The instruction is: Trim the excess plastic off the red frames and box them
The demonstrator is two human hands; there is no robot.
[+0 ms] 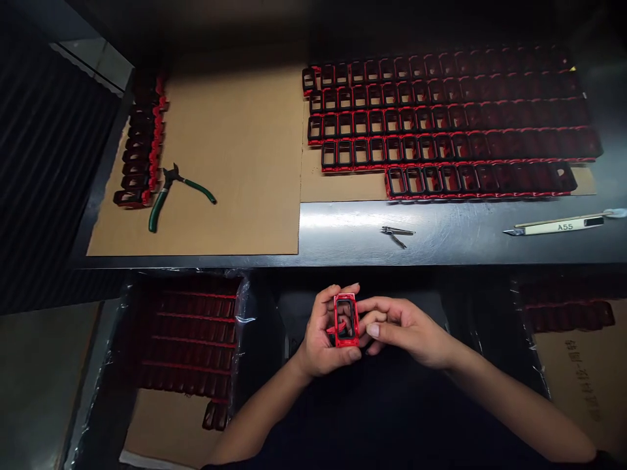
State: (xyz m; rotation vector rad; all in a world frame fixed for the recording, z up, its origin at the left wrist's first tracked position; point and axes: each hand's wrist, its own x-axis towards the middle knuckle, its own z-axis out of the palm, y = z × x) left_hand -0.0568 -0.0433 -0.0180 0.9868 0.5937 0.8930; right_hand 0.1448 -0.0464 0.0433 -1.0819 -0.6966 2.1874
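Observation:
Low in front of the table edge, my left hand [323,339] is closed around a small rectangular red and black plastic frame [347,344]. The frame's opening faces up towards me, with a bit of red plastic visible inside it at the left. My right hand [399,326] is at the frame's right side, its index and middle fingertips at or touching that edge. The right thumb presses against the curled fingers; whether anything small is pinched there is hidden.
Rows of similar frames [392,150] stand on cardboard at the back right, with another column [140,153] at left. Green-handled cutters [159,205], a nail clipper [396,234] and a knife marked A55 [558,226] lie on the table. Lined bins hold more frames [191,343] at either side below.

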